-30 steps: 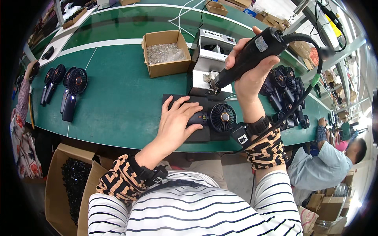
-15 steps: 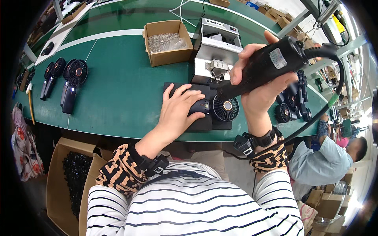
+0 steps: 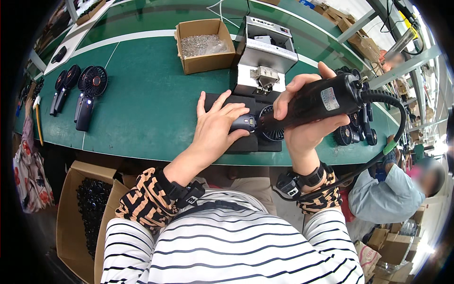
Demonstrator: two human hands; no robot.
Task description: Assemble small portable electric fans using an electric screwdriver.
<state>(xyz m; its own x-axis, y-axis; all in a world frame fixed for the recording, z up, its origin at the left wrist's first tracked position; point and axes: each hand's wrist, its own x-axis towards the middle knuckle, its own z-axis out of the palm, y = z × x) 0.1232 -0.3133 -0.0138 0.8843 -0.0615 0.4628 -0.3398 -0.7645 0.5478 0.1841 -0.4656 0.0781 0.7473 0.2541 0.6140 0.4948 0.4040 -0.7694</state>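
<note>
left hand (image 3: 215, 128) — flat, fingers spread | right hand (image 3: 305, 125) — grip closed

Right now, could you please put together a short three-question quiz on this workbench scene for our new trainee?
1. True or false: the right hand grips a black electric screwdriver.
2. What does the left hand press down on: A) the cardboard box of screws, B) the small black fan on the dark mat, C) the grey metal machine?
3. On which side of the green table do the two finished fans lie?

Key: 1 true; 2 B; 3 the person's left.
</note>
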